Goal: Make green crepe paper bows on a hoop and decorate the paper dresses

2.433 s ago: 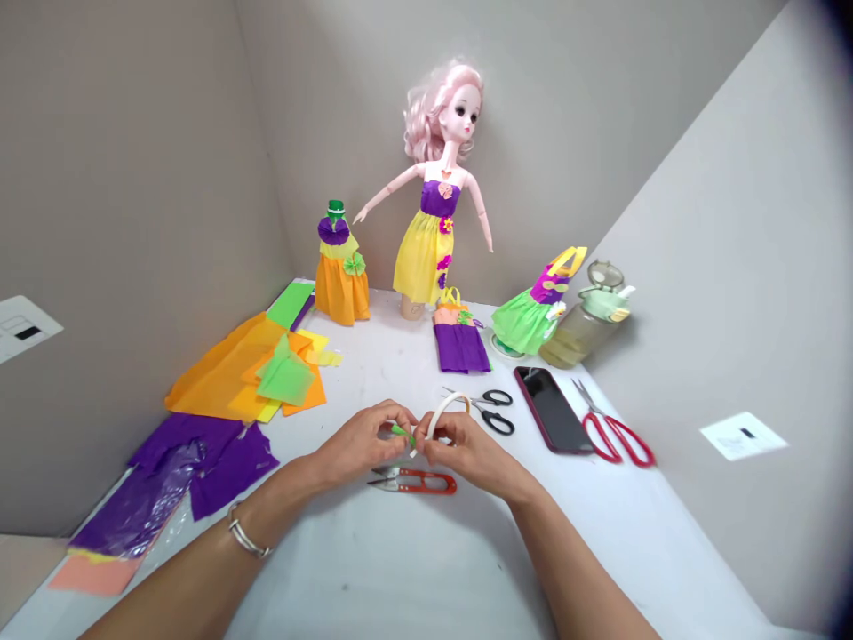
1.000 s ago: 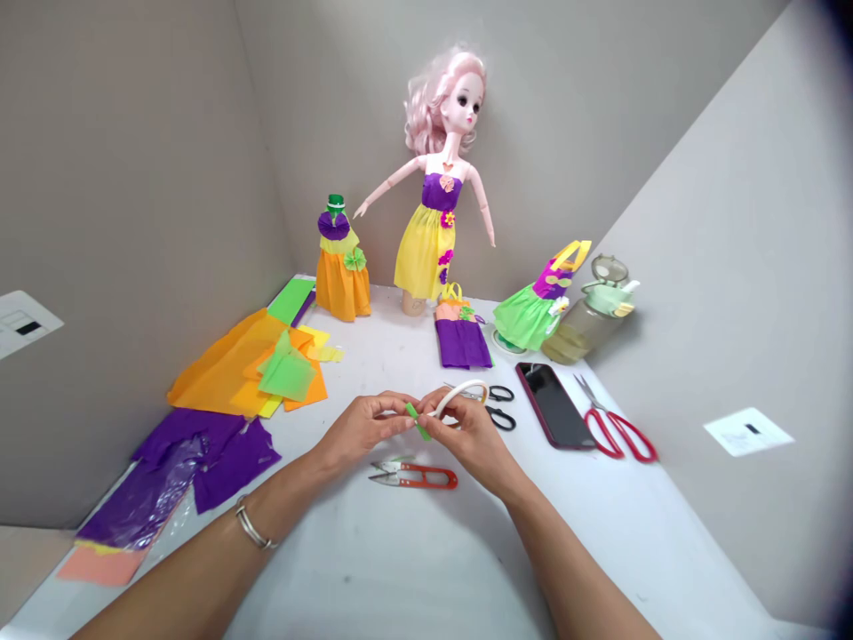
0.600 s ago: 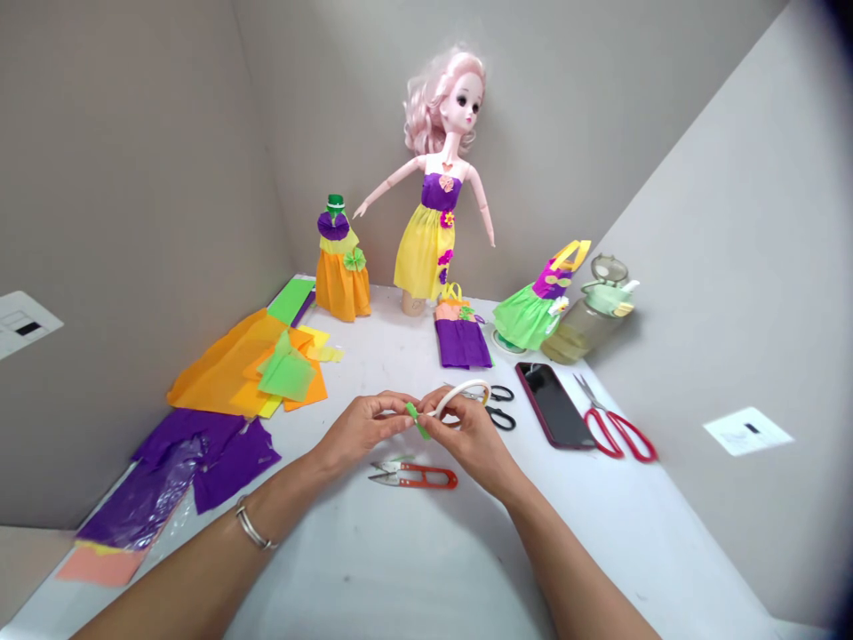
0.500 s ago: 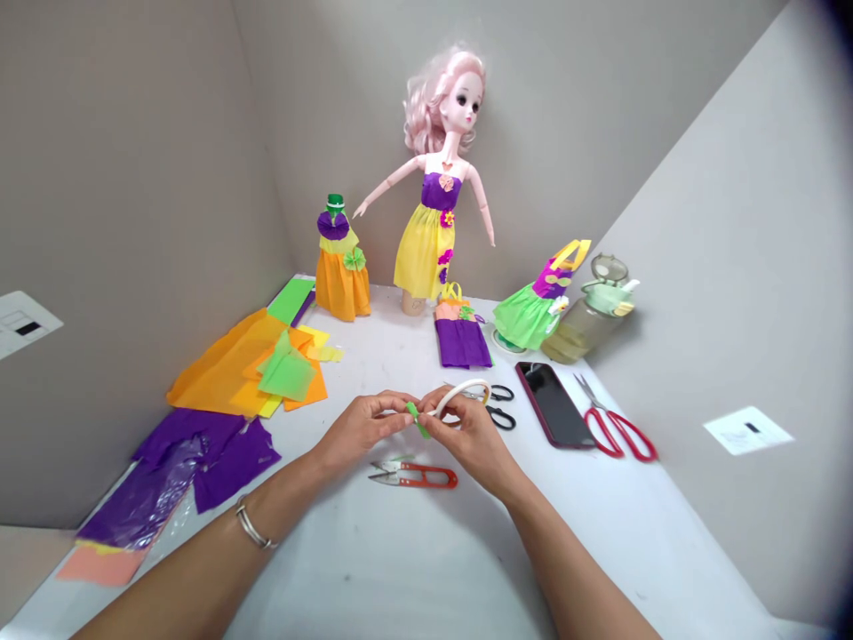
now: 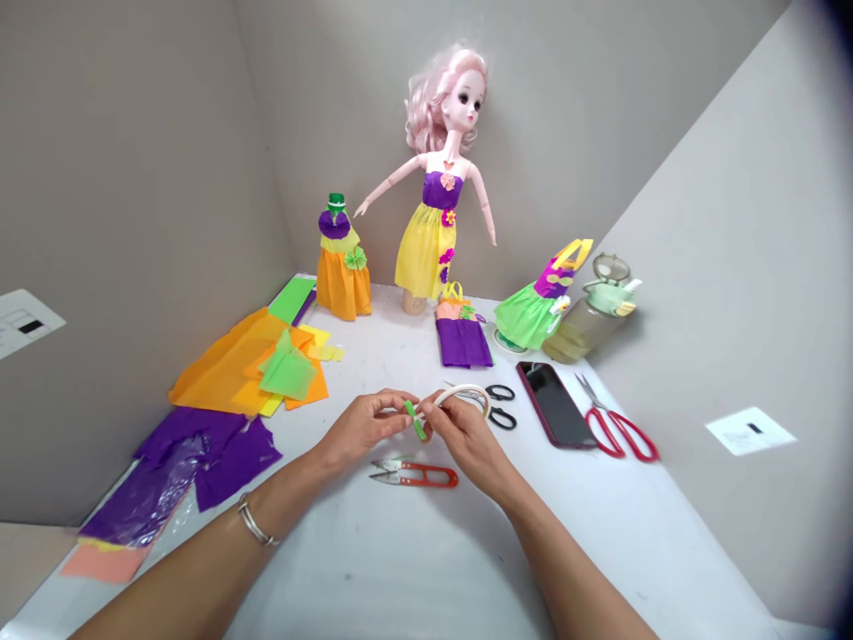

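Observation:
Near the middle of the table, my left hand (image 5: 360,431) pinches a small green paper strip (image 5: 414,421) that looks gathered at its middle. My right hand (image 5: 466,436) is closed on a roll of white tape (image 5: 474,388), whose end runs to the strip's middle. Most of the roll's lower part is hidden by the fingers. Just below the hands lie orange-red thread snips (image 5: 430,476). Black-handled scissors (image 5: 503,418) show partly behind my right hand.
Crepe paper in orange (image 5: 219,364) and purple (image 5: 233,462) covers the left side. A pink-haired doll (image 5: 426,240) stands behind, near small paper dresses (image 5: 343,280). To the right are a phone (image 5: 556,404), red-handled scissors (image 5: 623,431) and a tilted bottle (image 5: 579,329).
The right fingers have shifted slightly on the tape roll, and more of the green paper strip shows between the hands. The left hand stays nearly in place.

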A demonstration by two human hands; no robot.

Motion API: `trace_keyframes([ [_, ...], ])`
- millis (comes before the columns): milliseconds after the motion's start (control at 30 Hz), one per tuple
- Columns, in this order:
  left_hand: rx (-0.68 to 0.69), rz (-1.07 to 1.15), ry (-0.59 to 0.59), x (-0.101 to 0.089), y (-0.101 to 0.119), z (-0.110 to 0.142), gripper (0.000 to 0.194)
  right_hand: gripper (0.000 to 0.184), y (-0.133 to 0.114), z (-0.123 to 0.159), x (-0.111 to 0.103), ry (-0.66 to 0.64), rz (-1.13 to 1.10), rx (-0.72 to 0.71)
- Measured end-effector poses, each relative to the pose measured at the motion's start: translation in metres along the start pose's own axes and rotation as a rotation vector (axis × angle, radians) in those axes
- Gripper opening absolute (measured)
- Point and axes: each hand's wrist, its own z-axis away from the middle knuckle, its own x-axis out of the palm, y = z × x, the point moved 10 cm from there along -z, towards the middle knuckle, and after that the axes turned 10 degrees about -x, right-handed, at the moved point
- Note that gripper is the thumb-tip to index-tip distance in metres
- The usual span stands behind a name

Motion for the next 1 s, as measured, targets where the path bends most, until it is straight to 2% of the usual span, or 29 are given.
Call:
trace_keyframes([
  [267, -0.039, -0.012, 0.037, -0.005, -0.005, -0.003, 0.024, 0.021, 0.014, 0.004, -0.002, 0.021, 0.066, 0.086],
  [433, -0.061, 0.007, 0.051, -0.006, -0.007, -0.002, 0.022, 0.015, 0.015, 0.004, 0.000, -0.011, 0.036, 0.077],
  [700, -0.058, 0.032, 0.004, -0.002, -0.009, -0.003, 0.019, 0.011, 0.019, 0.005, 0.007, -0.052, -0.138, 0.105],
  [1000, -0.019, 0.077, -0.030, 0.001, -0.005, -0.001, 0.022, 0.009, 0.016, 0.004, 0.005, -0.043, -0.107, 0.108],
])
